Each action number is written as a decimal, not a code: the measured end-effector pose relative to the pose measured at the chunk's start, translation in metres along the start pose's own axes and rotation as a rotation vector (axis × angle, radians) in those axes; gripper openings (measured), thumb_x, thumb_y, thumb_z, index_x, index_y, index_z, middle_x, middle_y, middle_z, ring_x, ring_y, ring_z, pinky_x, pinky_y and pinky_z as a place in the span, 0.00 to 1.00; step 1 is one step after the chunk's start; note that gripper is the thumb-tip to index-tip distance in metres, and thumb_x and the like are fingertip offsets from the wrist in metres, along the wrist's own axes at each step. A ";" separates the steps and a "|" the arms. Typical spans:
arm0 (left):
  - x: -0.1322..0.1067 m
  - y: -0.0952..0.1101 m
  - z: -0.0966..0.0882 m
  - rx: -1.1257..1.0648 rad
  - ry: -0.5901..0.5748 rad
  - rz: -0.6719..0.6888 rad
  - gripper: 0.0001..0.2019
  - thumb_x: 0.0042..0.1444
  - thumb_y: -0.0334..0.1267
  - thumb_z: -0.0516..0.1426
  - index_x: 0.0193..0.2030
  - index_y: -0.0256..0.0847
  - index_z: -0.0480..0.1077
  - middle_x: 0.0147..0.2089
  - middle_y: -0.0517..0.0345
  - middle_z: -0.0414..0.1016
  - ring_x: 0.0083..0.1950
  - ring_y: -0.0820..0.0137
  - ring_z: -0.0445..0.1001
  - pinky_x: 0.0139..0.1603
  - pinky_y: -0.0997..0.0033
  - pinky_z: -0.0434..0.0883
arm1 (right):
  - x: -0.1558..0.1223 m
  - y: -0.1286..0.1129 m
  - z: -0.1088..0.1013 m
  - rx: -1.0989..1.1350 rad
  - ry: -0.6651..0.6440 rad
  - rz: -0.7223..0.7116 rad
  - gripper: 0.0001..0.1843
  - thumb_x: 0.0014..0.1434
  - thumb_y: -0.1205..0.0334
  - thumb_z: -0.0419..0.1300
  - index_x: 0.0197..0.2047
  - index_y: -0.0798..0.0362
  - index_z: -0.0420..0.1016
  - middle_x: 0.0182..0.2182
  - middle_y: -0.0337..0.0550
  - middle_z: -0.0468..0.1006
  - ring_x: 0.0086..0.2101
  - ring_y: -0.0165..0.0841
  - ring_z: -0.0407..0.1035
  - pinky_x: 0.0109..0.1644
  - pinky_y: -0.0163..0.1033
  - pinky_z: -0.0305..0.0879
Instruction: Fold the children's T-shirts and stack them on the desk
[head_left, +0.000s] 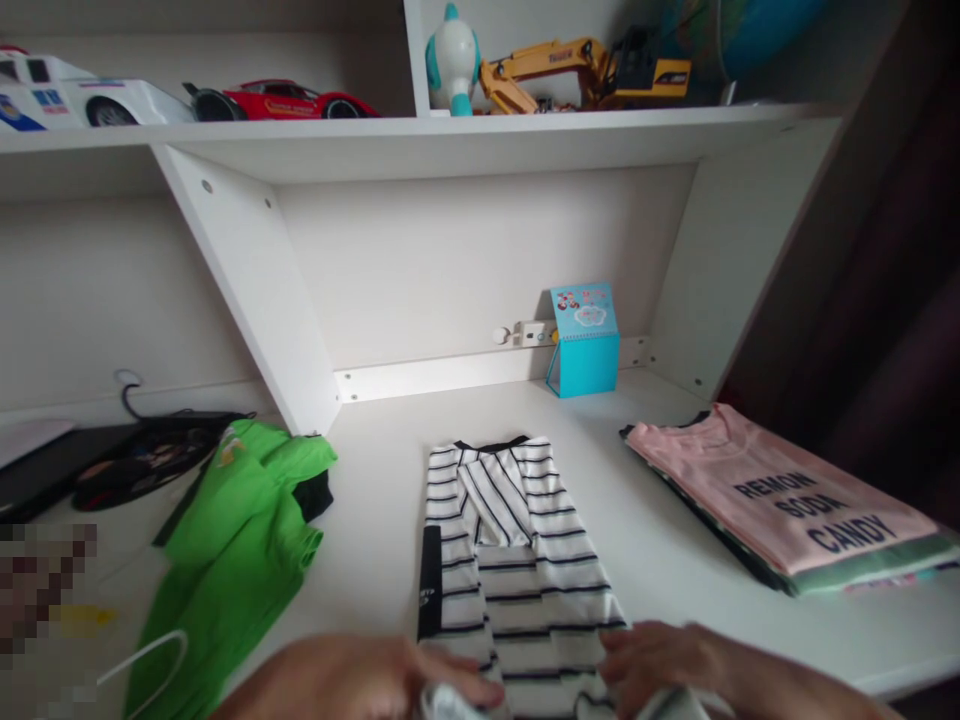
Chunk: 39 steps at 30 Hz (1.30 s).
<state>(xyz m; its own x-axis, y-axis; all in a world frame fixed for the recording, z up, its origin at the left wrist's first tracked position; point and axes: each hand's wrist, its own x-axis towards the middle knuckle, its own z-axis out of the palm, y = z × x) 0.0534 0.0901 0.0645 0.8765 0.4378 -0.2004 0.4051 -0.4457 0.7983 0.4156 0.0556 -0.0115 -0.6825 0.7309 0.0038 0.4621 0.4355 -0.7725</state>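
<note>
A white T-shirt with black stripes (517, 560) lies partly folded on the white desk (375, 480), its collar at the far end. My left hand (360, 680) and my right hand (660, 665) sit at its near end, both curled over gathered white fabric of the shirt. The fabric's lowest part runs out of the picture. To the left lies a crumpled green T-shirt (232, 550). On the right rests a folded pink T-shirt with dark lettering (780, 500), on top of a stack of other garments.
A blue desk calendar (583, 340) and a wall socket strip (525, 334) stand at the back. A dark pouch (150, 462) and a black tablet-like object (52, 465) lie far left. Toy vehicles and an excavator (585, 75) sit on the shelf (420, 130) above.
</note>
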 end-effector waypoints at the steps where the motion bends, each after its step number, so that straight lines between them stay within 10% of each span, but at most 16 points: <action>1: 0.008 -0.001 -0.020 -0.141 -0.044 -0.039 0.18 0.59 0.48 0.49 0.51 0.48 0.69 0.50 0.62 0.74 0.51 0.60 0.70 0.52 0.66 0.66 | 0.010 0.002 -0.013 0.097 0.038 0.065 0.19 0.57 0.45 0.51 0.46 0.38 0.75 0.46 0.42 0.75 0.48 0.45 0.67 0.54 0.50 0.61; 7: 0.089 -0.068 -0.107 -0.875 0.309 -0.133 0.23 0.57 0.50 0.50 0.49 0.32 0.67 0.44 0.48 0.76 0.50 0.61 0.71 0.54 0.61 0.64 | 0.111 0.031 -0.074 0.813 0.160 0.190 0.26 0.56 0.47 0.55 0.51 0.57 0.68 0.41 0.50 0.76 0.43 0.41 0.71 0.51 0.49 0.63; 13: 0.121 -0.135 -0.104 -0.982 0.442 -0.195 0.17 0.55 0.44 0.54 0.45 0.31 0.68 0.42 0.45 0.76 0.47 0.61 0.73 0.53 0.60 0.65 | 0.156 0.061 -0.065 0.987 0.167 0.126 0.29 0.50 0.58 0.63 0.54 0.51 0.62 0.46 0.47 0.74 0.46 0.40 0.69 0.52 0.48 0.63; 20: 0.122 -0.137 -0.100 -0.977 0.493 -0.118 0.15 0.52 0.39 0.58 0.44 0.34 0.68 0.41 0.48 0.76 0.42 0.63 0.75 0.47 0.63 0.69 | 0.146 0.058 -0.059 1.006 0.250 0.055 0.31 0.48 0.65 0.63 0.55 0.48 0.59 0.47 0.43 0.73 0.45 0.38 0.70 0.50 0.45 0.64; 28: 0.134 -0.152 -0.101 -0.402 0.897 -0.342 0.18 0.50 0.39 0.57 0.48 0.35 0.66 0.34 0.54 0.75 0.30 0.70 0.74 0.30 0.73 0.69 | 0.151 0.081 -0.060 0.156 0.588 0.397 0.24 0.57 0.48 0.50 0.52 0.55 0.61 0.24 0.38 0.72 0.23 0.30 0.67 0.26 0.34 0.62; 39: 0.134 -0.147 -0.101 0.196 1.010 -0.441 0.10 0.46 0.35 0.58 0.38 0.38 0.71 0.37 0.55 0.71 0.39 0.67 0.70 0.42 0.72 0.63 | 0.179 0.093 -0.060 -0.318 0.690 0.470 0.20 0.55 0.65 0.52 0.51 0.54 0.67 0.36 0.48 0.71 0.35 0.36 0.67 0.42 0.38 0.58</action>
<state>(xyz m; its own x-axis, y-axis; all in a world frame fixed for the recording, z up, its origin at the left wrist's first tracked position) 0.0851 0.2931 -0.0222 0.0692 0.9811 0.1806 0.7405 -0.1718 0.6497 0.3704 0.2590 -0.0443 0.0627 0.9795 0.1917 0.8136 0.0611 -0.5782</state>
